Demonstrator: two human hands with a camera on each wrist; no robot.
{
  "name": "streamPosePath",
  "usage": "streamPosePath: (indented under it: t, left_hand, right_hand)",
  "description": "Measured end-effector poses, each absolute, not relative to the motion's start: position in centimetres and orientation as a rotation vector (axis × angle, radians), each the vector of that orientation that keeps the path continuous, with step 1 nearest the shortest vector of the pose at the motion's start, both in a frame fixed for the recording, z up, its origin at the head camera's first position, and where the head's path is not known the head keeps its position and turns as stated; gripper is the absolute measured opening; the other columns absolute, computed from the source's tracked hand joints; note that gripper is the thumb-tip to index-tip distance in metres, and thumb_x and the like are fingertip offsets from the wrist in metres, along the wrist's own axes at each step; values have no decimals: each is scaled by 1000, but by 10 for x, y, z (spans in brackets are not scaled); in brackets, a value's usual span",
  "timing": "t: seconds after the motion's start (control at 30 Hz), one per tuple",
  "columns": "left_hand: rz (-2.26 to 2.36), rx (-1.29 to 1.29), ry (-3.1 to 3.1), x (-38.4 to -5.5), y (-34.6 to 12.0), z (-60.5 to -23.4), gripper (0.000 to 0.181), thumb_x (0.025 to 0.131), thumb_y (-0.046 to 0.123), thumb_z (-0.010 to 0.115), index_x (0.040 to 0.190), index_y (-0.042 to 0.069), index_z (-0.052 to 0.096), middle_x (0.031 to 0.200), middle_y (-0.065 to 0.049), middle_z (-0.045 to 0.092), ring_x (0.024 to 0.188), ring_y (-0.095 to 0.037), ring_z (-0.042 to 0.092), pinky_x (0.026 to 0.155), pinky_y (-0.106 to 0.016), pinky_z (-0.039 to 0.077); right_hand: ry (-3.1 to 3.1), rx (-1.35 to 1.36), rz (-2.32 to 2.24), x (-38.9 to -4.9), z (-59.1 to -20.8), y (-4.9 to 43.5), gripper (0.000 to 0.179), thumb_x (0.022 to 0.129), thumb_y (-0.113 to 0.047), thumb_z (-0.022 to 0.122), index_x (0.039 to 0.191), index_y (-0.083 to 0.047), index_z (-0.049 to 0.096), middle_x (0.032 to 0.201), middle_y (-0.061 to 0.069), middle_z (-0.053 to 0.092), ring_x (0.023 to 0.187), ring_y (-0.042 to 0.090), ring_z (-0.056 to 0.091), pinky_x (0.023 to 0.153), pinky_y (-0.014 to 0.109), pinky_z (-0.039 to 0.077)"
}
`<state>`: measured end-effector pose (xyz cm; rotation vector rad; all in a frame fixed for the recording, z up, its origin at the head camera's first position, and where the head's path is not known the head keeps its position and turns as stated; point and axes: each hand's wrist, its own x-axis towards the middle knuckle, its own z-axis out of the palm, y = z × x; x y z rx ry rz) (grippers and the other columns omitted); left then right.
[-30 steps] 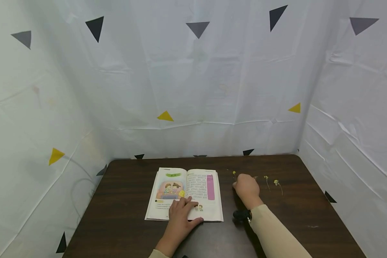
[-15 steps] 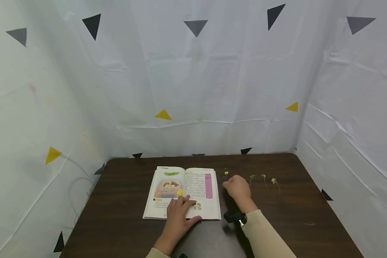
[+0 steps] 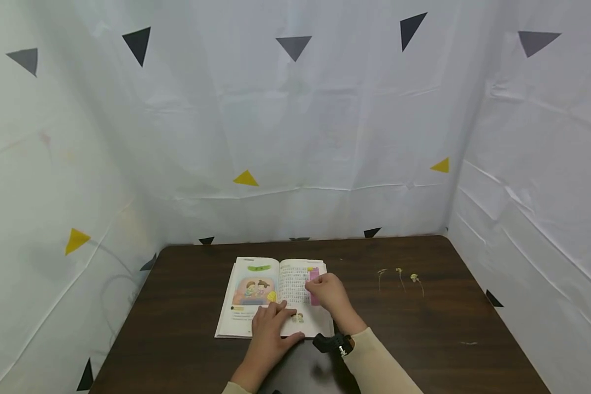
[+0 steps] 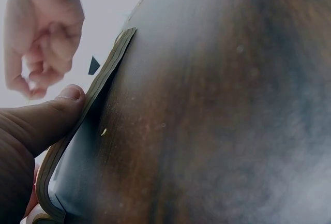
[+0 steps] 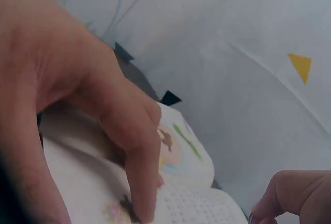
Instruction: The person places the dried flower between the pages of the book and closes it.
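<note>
An open picture book point(image 3: 241, 323) lies on the dark wooden table. My left hand point(image 3: 268, 334) rests on its lower part, fingers spread over the pages; in the left wrist view the thumb point(image 4: 57, 115) lies along the book's edge. My right hand point(image 3: 329, 295) is over the right page and pinches a small yellow flower, whose head point(image 3: 310, 268) shows above the purple column. Its stem is mostly hidden by the fingers. From the left wrist view, the right hand point(image 4: 49, 43) appears above the book with thumb and fingertip together.
Several more dried flowers lie right of the book: one point(image 3: 381, 278), another point(image 3: 400, 278) and a yellowish one point(image 3: 416, 280) farthest right. A pale scrap point(image 3: 469, 343) is nearer the right edge. White sheeting point(image 3: 300, 137) with triangles encloses the table point(image 3: 187, 306).
My right hand has moved left from the table beside the book to over the right page, carrying the yellow flower. The left hand stays on the book.
</note>
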<state>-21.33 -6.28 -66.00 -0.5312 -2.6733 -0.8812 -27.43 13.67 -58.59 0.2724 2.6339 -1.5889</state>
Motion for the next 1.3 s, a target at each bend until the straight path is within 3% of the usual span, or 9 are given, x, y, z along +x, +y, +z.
streamPosePath:
  t: [0.17,0.4,0.63,0.77,0.93,1.3]
  left_hand:
    - [-888,-555,-2644,-213,-64,-659,55,78,46,97,125,25,78,139,-6,68,107,-21,50,96,-51,40]
    - [-915,-580,-2637,-217,-63,-659,52,77,28,99,125,27,78,135,-6,66,111,-23,52,97,-57,40]
    - [-904,-572,-2661,-218,-64,-662,51,76,25,97,124,27,79,135,-4,65,100,-14,43,91,-48,38]
    - [-871,-577,-2669,-218,-65,-662,51,77,22,94,125,26,79,138,-5,67,99,-15,42,90,-45,37]
    - [-869,-596,-2662,-219,-66,-659,59,69,6,90,123,24,79,138,-7,67,98,-17,42,87,-43,35]
    - [-852,-603,-2675,-217,-66,-659,59,69,9,93,123,27,78,138,-4,67,98,-16,41,88,-43,35]
  right_hand:
    - [2491,307,-1688,-279,-589,113,25,94,-21,73,74,-8,69,60,-8,44,52,11,39,48,27,31]
    - [2417,323,-1700,-289,-594,93,30,93,-20,71,67,-14,58,54,-10,36,49,10,33,47,27,29]
    - [2457,355,-1697,-293,-603,79,19,92,-22,74,80,-7,72,60,-7,48,52,11,40,47,27,33]
    - [2508,411,-1673,-295,-603,72,19,93,-23,76,86,-5,73,76,1,62,65,16,51,54,28,40]
    - [2576,455,-1617,-296,-598,69,26,92,-24,78,94,0,71,96,11,73,84,23,63,68,33,51]
    - [2579,417,-1565,-295,-597,69,22,90,-20,80,89,-2,69,92,9,73,80,22,63,65,29,48]
